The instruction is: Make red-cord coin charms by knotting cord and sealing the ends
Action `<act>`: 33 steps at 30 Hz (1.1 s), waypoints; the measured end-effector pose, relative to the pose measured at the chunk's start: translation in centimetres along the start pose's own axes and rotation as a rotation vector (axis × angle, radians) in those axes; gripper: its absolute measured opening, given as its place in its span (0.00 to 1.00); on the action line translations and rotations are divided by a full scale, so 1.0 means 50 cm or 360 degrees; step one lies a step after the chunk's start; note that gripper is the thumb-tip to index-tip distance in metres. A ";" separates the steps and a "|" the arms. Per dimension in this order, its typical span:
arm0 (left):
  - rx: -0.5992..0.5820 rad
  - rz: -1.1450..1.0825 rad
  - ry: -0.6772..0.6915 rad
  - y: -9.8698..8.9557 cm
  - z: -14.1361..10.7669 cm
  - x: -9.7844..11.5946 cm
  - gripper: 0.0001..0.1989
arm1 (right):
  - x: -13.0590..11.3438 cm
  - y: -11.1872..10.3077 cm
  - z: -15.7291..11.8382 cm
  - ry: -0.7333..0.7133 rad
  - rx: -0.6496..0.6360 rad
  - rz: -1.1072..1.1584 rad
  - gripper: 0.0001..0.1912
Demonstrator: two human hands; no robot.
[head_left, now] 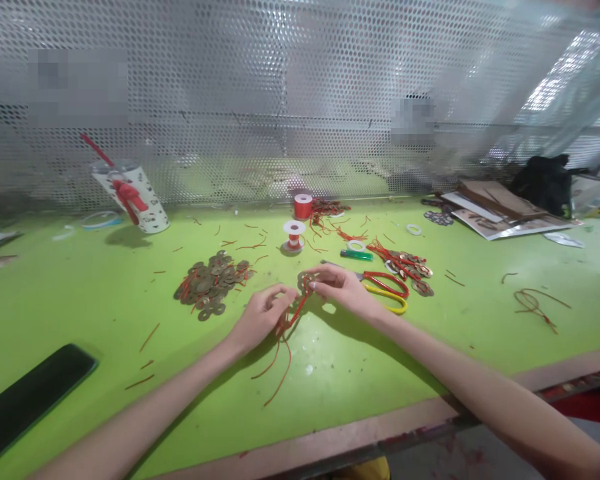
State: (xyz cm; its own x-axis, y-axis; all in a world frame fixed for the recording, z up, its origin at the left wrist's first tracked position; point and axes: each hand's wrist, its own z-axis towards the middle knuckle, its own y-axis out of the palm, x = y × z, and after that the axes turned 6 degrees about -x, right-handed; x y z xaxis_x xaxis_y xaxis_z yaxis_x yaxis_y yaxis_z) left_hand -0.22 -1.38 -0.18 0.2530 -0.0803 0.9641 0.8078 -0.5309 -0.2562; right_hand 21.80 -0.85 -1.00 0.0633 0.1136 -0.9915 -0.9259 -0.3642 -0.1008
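Between my two hands a red cord [300, 308] runs slantwise, with round bronze-coloured coins [306, 279] at its upper end. The fingers of my left hand [269, 308] are closed on the cord's lower part, and two loose tails hang below them onto the table. My right hand [341, 288] pinches the upper end beside the coins. A pile of holed coins [213, 283] lies to the left of my left hand. Just beyond my right hand are scissors [387, 283] with one red and one yellow handle, partly covered by that hand.
A green lighter [357, 255] and a bundle of corded coins [405, 263] lie near the scissors. Behind stand a red spool [303, 207] and a white spool [294, 235]. A patterned cup [135, 198] is back left, a dark phone-like slab [35, 400] front left, and papers [500, 213] back right.
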 end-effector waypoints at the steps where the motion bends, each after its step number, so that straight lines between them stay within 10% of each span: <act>1: 0.0001 0.0004 0.0003 0.001 0.000 0.001 0.20 | -0.002 0.009 -0.003 -0.0002 -0.0028 -0.0005 0.15; 33: 0.0078 -0.0009 0.0062 -0.007 0.008 -0.004 0.17 | -0.014 0.024 -0.012 0.0103 0.0012 -0.0157 0.21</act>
State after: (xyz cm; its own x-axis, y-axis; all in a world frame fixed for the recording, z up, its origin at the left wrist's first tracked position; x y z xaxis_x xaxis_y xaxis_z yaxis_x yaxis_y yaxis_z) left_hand -0.37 -0.84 -0.30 0.2284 -0.1106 0.9673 0.8346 -0.4893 -0.2530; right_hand 20.89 -1.93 -0.46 0.1779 0.0885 -0.9801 -0.9167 -0.3471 -0.1978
